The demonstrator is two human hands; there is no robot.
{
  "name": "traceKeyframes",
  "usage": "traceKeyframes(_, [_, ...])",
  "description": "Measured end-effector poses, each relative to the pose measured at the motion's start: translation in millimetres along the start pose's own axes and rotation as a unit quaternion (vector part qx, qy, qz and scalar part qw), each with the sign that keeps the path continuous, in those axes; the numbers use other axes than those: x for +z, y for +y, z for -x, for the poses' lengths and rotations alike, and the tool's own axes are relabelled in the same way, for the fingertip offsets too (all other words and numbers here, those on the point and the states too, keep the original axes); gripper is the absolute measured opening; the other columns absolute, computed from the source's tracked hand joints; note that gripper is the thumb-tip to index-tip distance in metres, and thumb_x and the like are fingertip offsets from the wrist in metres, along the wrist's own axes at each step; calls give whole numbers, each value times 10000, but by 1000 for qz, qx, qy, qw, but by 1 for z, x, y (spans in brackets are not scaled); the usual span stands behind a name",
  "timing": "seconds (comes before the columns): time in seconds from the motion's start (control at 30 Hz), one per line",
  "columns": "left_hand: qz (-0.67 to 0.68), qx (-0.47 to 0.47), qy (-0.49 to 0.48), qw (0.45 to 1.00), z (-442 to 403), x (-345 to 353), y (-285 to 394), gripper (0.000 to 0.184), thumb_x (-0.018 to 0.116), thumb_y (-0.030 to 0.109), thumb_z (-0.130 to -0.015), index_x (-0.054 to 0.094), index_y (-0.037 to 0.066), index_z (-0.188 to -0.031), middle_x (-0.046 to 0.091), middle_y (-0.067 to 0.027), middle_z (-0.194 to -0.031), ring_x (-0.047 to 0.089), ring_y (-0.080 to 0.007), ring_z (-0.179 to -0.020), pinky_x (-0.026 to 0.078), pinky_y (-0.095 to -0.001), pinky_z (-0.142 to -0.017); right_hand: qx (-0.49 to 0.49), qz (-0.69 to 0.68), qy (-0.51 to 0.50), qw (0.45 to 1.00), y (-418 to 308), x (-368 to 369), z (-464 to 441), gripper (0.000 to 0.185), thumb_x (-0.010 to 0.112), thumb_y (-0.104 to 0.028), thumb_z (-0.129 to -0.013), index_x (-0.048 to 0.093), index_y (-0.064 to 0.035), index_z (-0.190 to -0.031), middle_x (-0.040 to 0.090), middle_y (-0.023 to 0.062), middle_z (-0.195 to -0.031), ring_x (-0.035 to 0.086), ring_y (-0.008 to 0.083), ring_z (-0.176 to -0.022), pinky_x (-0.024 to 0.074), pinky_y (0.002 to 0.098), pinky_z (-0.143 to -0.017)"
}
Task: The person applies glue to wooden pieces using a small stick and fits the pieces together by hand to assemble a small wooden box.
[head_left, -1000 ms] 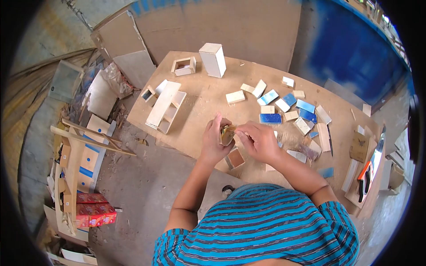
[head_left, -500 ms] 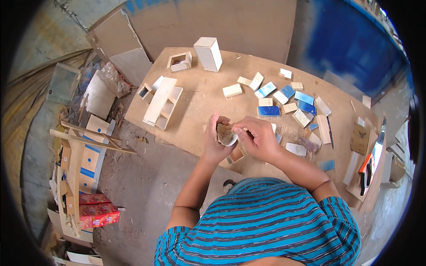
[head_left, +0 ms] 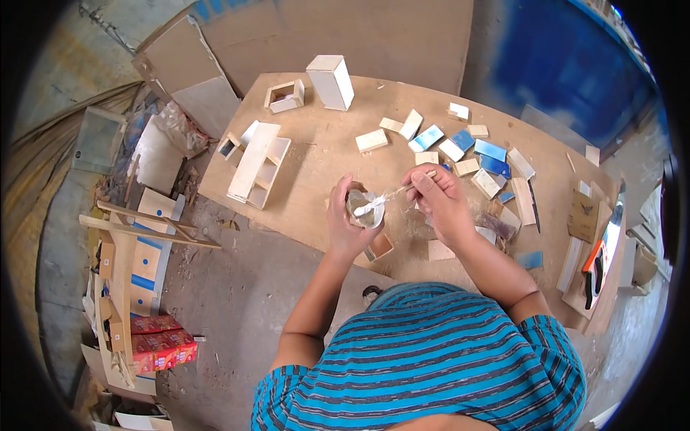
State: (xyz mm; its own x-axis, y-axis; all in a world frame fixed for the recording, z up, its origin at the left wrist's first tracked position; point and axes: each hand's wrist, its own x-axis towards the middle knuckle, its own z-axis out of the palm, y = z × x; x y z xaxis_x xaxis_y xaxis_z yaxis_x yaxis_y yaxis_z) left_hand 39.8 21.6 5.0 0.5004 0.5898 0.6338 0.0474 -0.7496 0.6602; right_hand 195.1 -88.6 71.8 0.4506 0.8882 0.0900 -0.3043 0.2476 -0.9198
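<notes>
My left hand (head_left: 343, 224) is wrapped round a small white cup (head_left: 376, 218), its mouth turned up toward me. Between the fingertips of my right hand (head_left: 444, 208) is a thin wooden stick (head_left: 405, 190). Thick white paste (head_left: 366, 206) coats the stick's far end, which is at the cup's mouth. Both hands are above the near side of the wooden table (head_left: 316, 154). Just below the cup, a small open wooden box (head_left: 379, 248) shows in part. To the right of my right hand lie several small wood blocks, such as a pale one (head_left: 486, 187) and a blue-topped one (head_left: 490, 150).
A tall white box (head_left: 331, 82), a small open frame (head_left: 284, 96) and a shelved wooden piece (head_left: 260, 167) stand on the table's far left. A handsaw (head_left: 596, 269) with an orange and black handle lies at the right edge. Red cartons (head_left: 164, 343) sit on the floor at left.
My right hand has moved up and to the right, drawing the stick partly out of the cup. White paste now shows on its end. The left hand still holds the cup.
</notes>
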Motion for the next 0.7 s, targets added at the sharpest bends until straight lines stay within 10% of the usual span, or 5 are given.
traceKeyframes(0.07, [-143, -22, -43, 988, -10, -5, 5, 950, 853, 47, -622, 355, 67, -1431, 587, -112, -1075, 584, -230, -973, 490, -367, -888, 4, -15, 23, 1000, 1, -8, -1, 217, 549, -224, -1000, 657, -36, -991, 613, 12, -781, 397, 4, -561, 298, 164, -501])
traceKeyframes(0.3, [64, -215, -116, 968, -10, 18, -38, 1065, 927, 256, -555, 381, 82, -1453, 606, -165, -1182, 586, -339, -1072, 487, -408, -908, -1, -13, 82, 997, 13, -43, 3, 206, 558, -218, -1000, 646, -37, -1040, 626, 20, -821, 402, 13, -548, 271, 168, -483])
traceKeyframes(0.5, [-136, -14, -70, 988, 8, 14, -53, 1140, 914, 324, -571, 301, 49, -1492, 539, -216, -1329, 536, -365, -1220, 446, -401, -1005, 5, -16, 118, 993, 17, -59, 14, 223, 566, -230, -997, 659, -32, -1036, 613, 22, -829, 398, 15, -563, 276, 171, -498])
traceKeyframes(0.7, [-27, -130, -148, 980, 66, -43, -19, 1217, 926, 320, -542, 249, 29, -1511, 523, -205, -1363, 520, -391, -1238, 402, -438, -1057, 28, -30, 125, 991, 16, -73, 30, 214, 568, -221, -996, 649, -28, -1041, 622, 33, -807, 410, 23, -568, 289, 173, -506])
